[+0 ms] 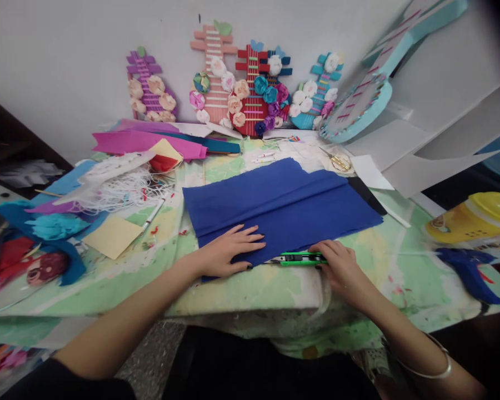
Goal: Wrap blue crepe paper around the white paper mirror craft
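Observation:
A folded sheet of deep blue material (275,205) lies across the middle of the table. My left hand (229,253) rests flat on its lower left part, fingers spread. At the sheet's lower edge, my right hand (337,264) is closed around the right end of a green utility knife (298,258), whose tip points left towards my left hand. Under the sheet's right side, a black flat piece (364,194) sticks out.
Decorated paper guitars (250,105) lean on the wall. White cords (125,189) and coloured paper (150,143) lie left. Gold scissors (339,161) sit behind the sheet. At right are a yellow cup (475,219) and a blue glue gun (470,272).

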`<action>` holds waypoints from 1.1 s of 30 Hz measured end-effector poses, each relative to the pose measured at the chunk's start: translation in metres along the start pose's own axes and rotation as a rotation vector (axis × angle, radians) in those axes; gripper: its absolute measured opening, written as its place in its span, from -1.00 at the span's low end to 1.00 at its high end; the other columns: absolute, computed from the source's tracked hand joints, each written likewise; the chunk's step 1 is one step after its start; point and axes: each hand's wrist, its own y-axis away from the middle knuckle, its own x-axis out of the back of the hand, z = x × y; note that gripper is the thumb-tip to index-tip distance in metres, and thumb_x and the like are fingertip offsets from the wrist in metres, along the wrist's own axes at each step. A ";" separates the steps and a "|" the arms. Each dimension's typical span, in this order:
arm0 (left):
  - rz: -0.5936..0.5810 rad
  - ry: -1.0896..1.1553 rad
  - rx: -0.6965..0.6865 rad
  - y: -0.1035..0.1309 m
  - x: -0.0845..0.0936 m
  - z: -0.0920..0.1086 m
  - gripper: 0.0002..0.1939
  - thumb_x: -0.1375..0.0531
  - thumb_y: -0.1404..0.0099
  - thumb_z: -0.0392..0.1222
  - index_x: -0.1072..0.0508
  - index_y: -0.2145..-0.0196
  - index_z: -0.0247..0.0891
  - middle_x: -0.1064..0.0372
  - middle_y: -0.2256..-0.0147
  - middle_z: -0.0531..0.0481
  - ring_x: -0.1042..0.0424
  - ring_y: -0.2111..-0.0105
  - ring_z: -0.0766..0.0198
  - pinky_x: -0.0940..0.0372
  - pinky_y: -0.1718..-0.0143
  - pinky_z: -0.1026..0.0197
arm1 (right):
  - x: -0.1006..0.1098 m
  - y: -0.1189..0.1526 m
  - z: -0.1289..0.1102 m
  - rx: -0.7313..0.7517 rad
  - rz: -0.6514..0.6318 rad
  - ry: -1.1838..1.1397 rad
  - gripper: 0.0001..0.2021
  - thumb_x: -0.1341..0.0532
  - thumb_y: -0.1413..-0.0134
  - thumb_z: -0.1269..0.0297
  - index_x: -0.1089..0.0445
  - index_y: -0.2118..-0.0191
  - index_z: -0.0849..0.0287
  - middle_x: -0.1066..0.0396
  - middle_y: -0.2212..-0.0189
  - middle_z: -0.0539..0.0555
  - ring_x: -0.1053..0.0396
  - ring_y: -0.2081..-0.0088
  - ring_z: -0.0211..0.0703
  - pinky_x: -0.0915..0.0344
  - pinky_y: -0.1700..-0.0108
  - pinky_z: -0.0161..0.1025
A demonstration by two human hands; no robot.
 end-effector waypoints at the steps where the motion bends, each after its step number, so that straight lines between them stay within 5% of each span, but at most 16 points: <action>1: -0.006 -0.005 0.001 0.000 0.000 0.001 -0.41 -0.09 -0.31 -0.09 -0.05 -0.26 -0.09 0.01 -0.26 -0.03 0.16 -0.30 0.10 0.26 -0.28 -0.12 | 0.001 -0.001 0.000 0.001 -0.007 -0.001 -0.66 -0.01 0.01 0.59 -0.30 0.13 0.15 -0.36 0.16 0.16 -0.25 0.11 0.03 -0.09 0.12 -0.06; 9: -0.024 0.008 0.027 0.001 -0.001 0.003 -0.37 -0.10 -0.30 0.00 -0.02 -0.27 -0.08 0.04 -0.27 -0.02 0.16 -0.30 0.10 0.29 -0.28 -0.14 | 0.005 -0.006 -0.009 -0.010 -0.071 -0.049 -0.65 -0.01 -0.01 0.59 -0.31 0.11 0.15 -0.36 0.14 0.16 -0.24 0.10 0.04 -0.09 0.09 -0.02; 16: -0.056 0.006 0.026 0.001 0.002 0.003 -0.53 0.01 -0.38 -0.04 -0.13 -0.22 -0.01 0.04 -0.27 0.04 0.18 -0.31 0.12 0.30 -0.27 -0.16 | 0.007 -0.006 -0.017 0.001 -0.097 -0.074 -0.65 -0.01 -0.02 0.59 -0.32 0.10 0.17 -0.36 0.14 0.17 -0.25 0.09 0.04 -0.11 0.09 -0.03; 21: -0.060 -0.001 0.014 0.001 0.002 0.003 -0.38 -0.15 -0.24 0.05 -0.11 -0.23 -0.01 0.05 -0.28 0.01 0.16 -0.30 0.02 0.29 -0.26 -0.22 | 0.008 0.000 -0.017 0.016 -0.069 -0.070 -0.65 0.00 -0.01 0.59 -0.32 0.11 0.16 -0.36 0.15 0.16 -0.25 0.09 0.04 -0.11 0.09 -0.02; 33: -0.050 -0.017 0.007 0.001 0.001 0.004 -0.37 -0.16 -0.22 0.04 -0.13 -0.22 -0.03 0.05 -0.28 0.00 0.14 -0.29 0.00 0.27 -0.25 -0.22 | 0.013 0.011 -0.012 0.024 -0.054 -0.060 -0.64 0.01 0.00 0.59 -0.30 0.10 0.16 -0.35 0.14 0.16 -0.24 0.08 0.04 -0.11 0.10 -0.02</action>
